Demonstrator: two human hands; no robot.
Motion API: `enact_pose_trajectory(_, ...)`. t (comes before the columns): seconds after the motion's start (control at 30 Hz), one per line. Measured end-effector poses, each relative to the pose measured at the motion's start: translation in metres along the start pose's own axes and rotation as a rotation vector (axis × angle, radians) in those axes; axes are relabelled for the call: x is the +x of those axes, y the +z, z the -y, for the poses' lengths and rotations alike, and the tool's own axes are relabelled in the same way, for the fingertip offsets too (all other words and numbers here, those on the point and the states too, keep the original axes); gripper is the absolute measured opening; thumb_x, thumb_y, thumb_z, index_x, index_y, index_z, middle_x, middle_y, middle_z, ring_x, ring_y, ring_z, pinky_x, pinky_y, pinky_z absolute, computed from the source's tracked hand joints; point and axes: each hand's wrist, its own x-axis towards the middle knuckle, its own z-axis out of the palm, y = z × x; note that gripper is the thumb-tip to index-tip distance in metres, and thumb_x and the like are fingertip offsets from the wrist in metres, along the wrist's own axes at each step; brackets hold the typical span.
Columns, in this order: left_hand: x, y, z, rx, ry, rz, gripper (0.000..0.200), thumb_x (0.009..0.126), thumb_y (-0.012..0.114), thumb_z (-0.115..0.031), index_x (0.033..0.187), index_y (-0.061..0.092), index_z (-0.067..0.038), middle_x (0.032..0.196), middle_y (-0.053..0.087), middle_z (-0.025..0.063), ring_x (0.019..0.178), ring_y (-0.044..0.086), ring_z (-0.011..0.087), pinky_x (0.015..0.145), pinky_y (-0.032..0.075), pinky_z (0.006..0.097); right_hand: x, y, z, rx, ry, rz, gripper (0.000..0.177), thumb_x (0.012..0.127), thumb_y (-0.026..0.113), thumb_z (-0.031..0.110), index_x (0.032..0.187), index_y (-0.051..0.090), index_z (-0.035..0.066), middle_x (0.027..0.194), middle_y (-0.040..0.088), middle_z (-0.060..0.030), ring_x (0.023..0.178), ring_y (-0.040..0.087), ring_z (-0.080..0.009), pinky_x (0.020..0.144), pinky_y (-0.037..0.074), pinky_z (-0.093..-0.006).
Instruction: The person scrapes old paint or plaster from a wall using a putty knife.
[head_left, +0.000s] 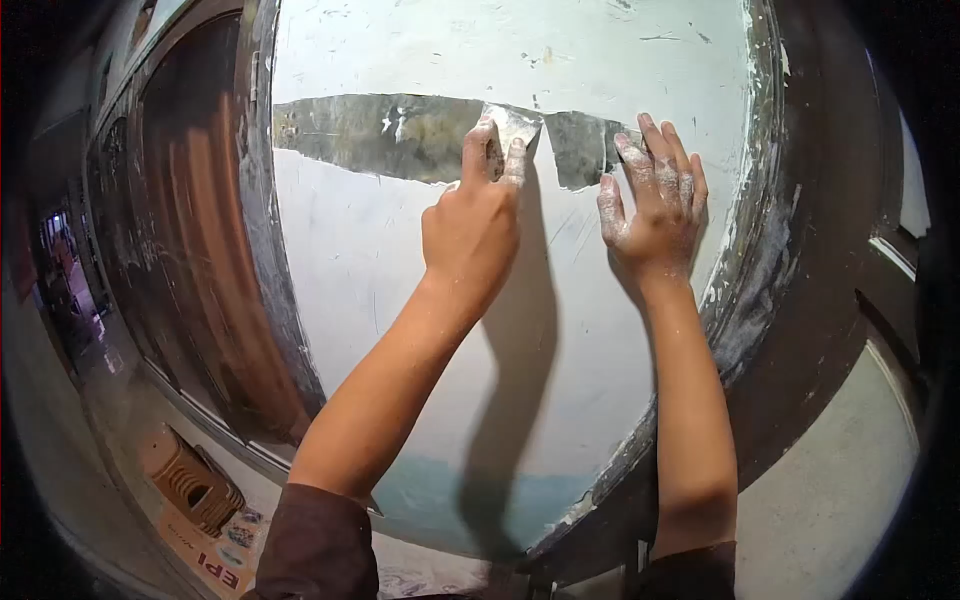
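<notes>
My left hand (470,220) presses a flat scraper blade (513,126), smeared with white, against the pale wall panel (400,260). The fingers lie along the blade's face, and the rest of the tool is hidden behind the hand. The blade sits over a dark grey bare strip (350,135) with ragged edges, running across the panel. Farther right, beyond a narrow pale band, is another dark patch (580,150). My right hand (660,215) rests on the panel at that patch's right end, fingers spread, white dust on them, holding nothing.
Rough, flaking frame edges (765,200) border the panel on both sides. A brown wooden door (200,220) stands to the left. On the floor at lower left are stacked brown plastic stools (195,480) and a printed carton (205,550). Blue-green paint (430,495) covers the panel's bottom.
</notes>
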Motion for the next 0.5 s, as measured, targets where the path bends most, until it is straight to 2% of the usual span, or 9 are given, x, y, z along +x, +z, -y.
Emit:
enact_pose_trajectory(0.17, -0.008, 0.005, 0.008, -0.009, 0.051, -0.041, 0.039, 0.083, 0.061, -0.001, 0.118, 0.073, -0.010, 0.156, 0.044, 0.0160, 0.063, 0.072, 0.0326, 0.053, 0.058, 0.0443, -0.002, -0.004, 0.003, -0.012, 0.028, 0.042, 0.041, 0.093, 0.068, 0.031, 0.133, 0.067, 0.021, 0.158, 0.050, 0.0006, 0.151, 0.038, -0.0220, 0.127, 0.021, -0.0515)
enact_pose_trajectory(0.2, -0.008, 0.006, 0.009, -0.011, 0.050, -0.025, 0.048, 0.083, 0.061, 0.000, 0.129, 0.070, -0.013, 0.155, 0.045, 0.0157, 0.063, 0.072, 0.0323, 0.052, 0.058, 0.0440, -0.002, -0.001, 0.001, -0.011, 0.012, 0.023, 0.041, 0.093, 0.067, 0.031, 0.132, 0.067, 0.021, 0.158, 0.050, 0.0000, 0.151, 0.038, -0.0220, 0.127, 0.021, -0.0513)
enact_pose_trajectory(0.3, 0.001, 0.010, 0.004, -0.002, 0.021, -0.055, 0.045, 0.082, 0.060, 0.000, 0.124, 0.071, -0.012, 0.156, 0.045, 0.0148, 0.063, 0.071, 0.0335, 0.052, 0.057, 0.0447, -0.002, 0.001, 0.000, -0.025, 0.000, 0.010, 0.041, 0.092, 0.068, 0.031, 0.132, 0.067, 0.020, 0.158, 0.051, -0.0006, 0.151, 0.037, -0.0225, 0.127, 0.021, -0.0521)
enact_pose_trajectory(0.43, -0.006, 0.008, 0.010, -0.039, 0.045, -0.038, 0.049, 0.083, 0.059, 0.000, 0.128, 0.069, -0.013, 0.156, 0.044, 0.0141, 0.064, 0.071, 0.0349, 0.054, 0.058, 0.0458, -0.002, -0.004, 0.003, -0.010, 0.023, 0.039, 0.041, 0.092, 0.068, 0.032, 0.131, 0.067, 0.020, 0.158, 0.050, -0.0006, 0.151, 0.037, -0.0226, 0.127, 0.021, -0.0525)
enact_pose_trajectory(0.5, -0.018, 0.006, 0.016, -0.048, 0.022, -0.035, 0.038, 0.081, 0.059, 0.006, 0.110, 0.077, -0.010, 0.154, 0.047, 0.0131, 0.071, 0.073, 0.0373, 0.056, 0.059, 0.0486, -0.002, -0.002, 0.001, -0.023, 0.007, 0.025, 0.041, 0.092, 0.068, 0.032, 0.131, 0.067, 0.020, 0.158, 0.050, -0.0005, 0.151, 0.037, -0.0222, 0.127, 0.022, -0.0524)
